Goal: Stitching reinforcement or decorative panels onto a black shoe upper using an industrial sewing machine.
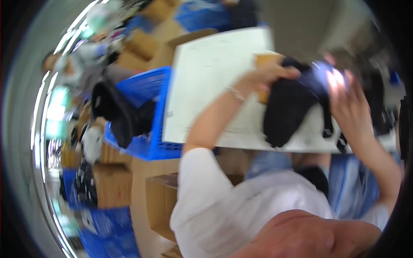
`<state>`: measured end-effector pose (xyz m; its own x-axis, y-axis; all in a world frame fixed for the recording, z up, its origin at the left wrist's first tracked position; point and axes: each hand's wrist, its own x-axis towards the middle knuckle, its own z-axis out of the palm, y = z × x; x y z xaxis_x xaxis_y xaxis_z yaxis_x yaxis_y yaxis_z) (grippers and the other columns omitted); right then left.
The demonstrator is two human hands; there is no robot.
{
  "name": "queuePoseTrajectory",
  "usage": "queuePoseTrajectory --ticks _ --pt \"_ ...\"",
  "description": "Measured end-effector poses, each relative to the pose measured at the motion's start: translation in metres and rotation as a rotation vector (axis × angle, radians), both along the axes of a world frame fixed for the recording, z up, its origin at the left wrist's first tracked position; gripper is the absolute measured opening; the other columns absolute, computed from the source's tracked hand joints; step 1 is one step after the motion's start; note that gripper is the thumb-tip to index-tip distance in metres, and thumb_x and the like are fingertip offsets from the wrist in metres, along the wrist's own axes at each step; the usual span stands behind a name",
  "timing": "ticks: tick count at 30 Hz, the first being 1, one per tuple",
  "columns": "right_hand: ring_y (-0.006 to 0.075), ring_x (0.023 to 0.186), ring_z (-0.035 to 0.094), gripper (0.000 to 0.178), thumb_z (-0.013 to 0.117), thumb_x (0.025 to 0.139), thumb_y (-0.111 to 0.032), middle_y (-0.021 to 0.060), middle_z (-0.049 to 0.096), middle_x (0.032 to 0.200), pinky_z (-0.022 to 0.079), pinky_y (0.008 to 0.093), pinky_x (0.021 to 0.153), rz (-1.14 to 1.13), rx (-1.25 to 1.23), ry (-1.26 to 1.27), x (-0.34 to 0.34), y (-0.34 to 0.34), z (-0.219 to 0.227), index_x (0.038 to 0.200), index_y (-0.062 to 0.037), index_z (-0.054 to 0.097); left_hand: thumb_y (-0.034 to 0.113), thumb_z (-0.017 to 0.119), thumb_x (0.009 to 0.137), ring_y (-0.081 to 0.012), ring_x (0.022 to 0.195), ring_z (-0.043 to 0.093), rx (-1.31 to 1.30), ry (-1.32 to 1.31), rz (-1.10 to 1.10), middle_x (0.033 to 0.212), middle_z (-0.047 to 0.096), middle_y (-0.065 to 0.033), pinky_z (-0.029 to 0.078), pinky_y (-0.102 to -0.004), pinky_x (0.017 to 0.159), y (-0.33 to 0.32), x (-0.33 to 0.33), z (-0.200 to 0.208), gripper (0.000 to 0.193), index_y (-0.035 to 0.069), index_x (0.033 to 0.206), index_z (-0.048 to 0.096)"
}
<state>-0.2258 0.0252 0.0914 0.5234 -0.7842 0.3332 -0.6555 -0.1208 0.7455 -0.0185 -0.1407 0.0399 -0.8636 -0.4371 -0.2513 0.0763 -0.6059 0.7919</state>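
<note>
Where the view begins, nearest the camera, a person in a white shirt (241, 206) fills the lower part of the blurred picture, both arms raised toward a white bench (206, 73). Beneath the bench's near edge stand brown cardboard boxes (159, 202), one open-topped. At the bench's right end, both hands lift a dark, limp garment (286, 114) above the surface. It looks black, soft and bunched, hanging in folds, with a paler bluish patch near its upper right. The left hand (269, 75), with a thin bracelet at the wrist, is closed over the garment's top edge. The right hand (346, 105) presses against the garment's right side with fingers spread; whether it grips cannot be told. Behind the left hand, near the bench's far edge, stands a small tan box (262, 60). Against the bench's left edge sits a blue plastic crate (150, 86) holding dark clothing (116, 112). Farther left and beyond, more cardboard boxes and blue packages (202, 13) crowd the room, too blurred to describe; any labels are unreadable.
</note>
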Motion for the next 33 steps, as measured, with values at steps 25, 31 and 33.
queuePoseTrajectory --ticks 25,31,33 --pt "0.0269 0.109 0.054 0.039 0.055 0.079 -0.01 0.0106 0.055 0.111 0.044 0.0338 0.096 -0.044 -0.017 0.02 0.006 0.003 0.01 0.117 -0.0015 0.054 0.016 0.069 0.082 -0.0157 0.094 0.062 -0.237 0.054 0.09 0.105 0.062 -0.0084 0.053 -0.0314 0.084 0.013 0.002 0.006 0.043 0.001 0.119 0.052" --pt "0.0257 0.109 0.054 0.041 0.055 0.079 -0.01 0.0092 0.054 0.113 0.043 0.0334 0.098 -0.062 -0.013 0.058 0.008 0.003 0.014 0.119 -0.0023 0.053 0.019 0.071 0.081 -0.0151 0.092 0.063 -0.227 0.053 0.089 0.104 0.062 -0.0076 0.053 -0.0307 0.082 0.011 0.002 0.006 0.045 0.001 0.118 0.052" --pt "0.0255 0.108 0.054 0.041 0.055 0.079 -0.011 0.0091 0.054 0.113 0.043 0.0335 0.098 -0.058 -0.013 0.053 0.009 0.003 0.014 0.119 -0.0023 0.053 0.02 0.072 0.08 -0.0152 0.092 0.063 -0.223 0.084 0.081 0.104 0.062 -0.0076 0.053 -0.0304 0.082 0.01 0.002 0.005 0.046 0.001 0.117 0.053"
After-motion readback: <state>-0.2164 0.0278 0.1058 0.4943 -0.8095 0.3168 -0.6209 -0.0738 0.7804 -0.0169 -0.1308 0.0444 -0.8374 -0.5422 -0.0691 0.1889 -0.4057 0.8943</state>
